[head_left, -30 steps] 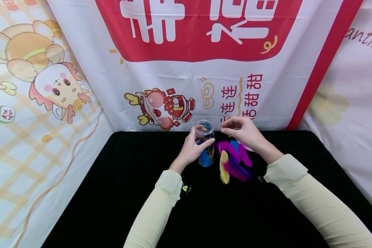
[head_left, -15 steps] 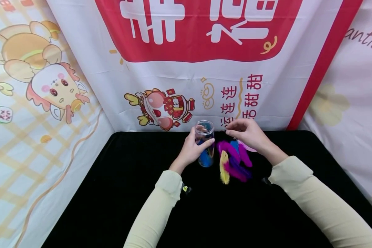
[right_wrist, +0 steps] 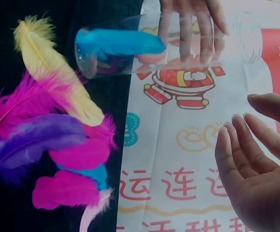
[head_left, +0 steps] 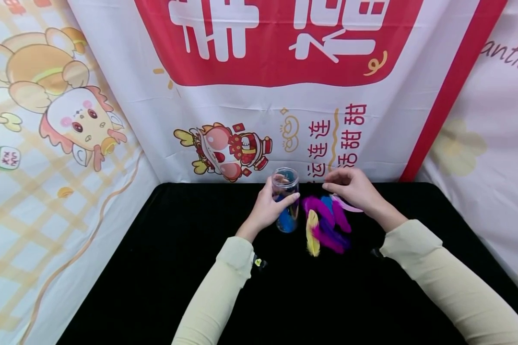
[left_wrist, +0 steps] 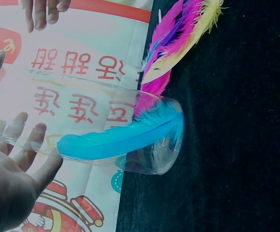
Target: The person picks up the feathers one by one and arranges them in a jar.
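Note:
My left hand (head_left: 264, 207) grips a clear jar (head_left: 291, 188), fingers and thumb around its side; the jar stands upright on the black cloth. A bright blue feather (left_wrist: 116, 140) lies inside against the jar's wall, near the base. Just right of the jar is a pile of loose feathers: a yellow feather (head_left: 312, 235), several magenta feathers (head_left: 341, 218), a purple feather (right_wrist: 38, 140) and a pale pink feather (head_left: 348, 207), with a bit of blue among them. Above the pile's far side hovers my right hand (head_left: 357, 190), its fingers loosely bent with nothing between them.
Black cloth (head_left: 177, 282) covers the table. Close behind the jar hangs a white and red banner (head_left: 267, 62) with printed characters. Patterned cloth hangs along the left side (head_left: 39, 191) and the right side (head_left: 492, 158).
My right hand has moved right, away from the jar, uncovering more of the pale pink feather. The left hand and the jar have stayed put.

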Motion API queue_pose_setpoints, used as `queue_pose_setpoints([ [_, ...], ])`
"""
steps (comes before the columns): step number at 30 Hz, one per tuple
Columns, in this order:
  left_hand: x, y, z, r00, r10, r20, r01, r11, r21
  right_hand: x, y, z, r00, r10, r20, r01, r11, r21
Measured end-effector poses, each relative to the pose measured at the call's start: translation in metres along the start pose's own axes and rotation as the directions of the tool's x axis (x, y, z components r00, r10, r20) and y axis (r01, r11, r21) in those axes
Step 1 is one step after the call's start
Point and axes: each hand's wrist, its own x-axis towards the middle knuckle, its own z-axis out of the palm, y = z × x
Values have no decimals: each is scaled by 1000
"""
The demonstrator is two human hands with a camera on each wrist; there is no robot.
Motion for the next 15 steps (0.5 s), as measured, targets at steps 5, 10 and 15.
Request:
queue_pose_setpoints([
  [5, 0, 0, 0, 1000, 6, 0, -6, 1000, -3, -1, 6, -2, 1000, 22, 9, -22, 1000, 11],
  [10, 1, 0, 0, 1000, 5, 2, -5, 1000, -5, -1, 14, -3, 999, 39, 23, -39, 999, 10],
  [15, 1, 1, -1, 1000, -20, 6, 20, 1000, 14, -4, 21, -3, 996, 85, 40, -84, 996, -26],
])
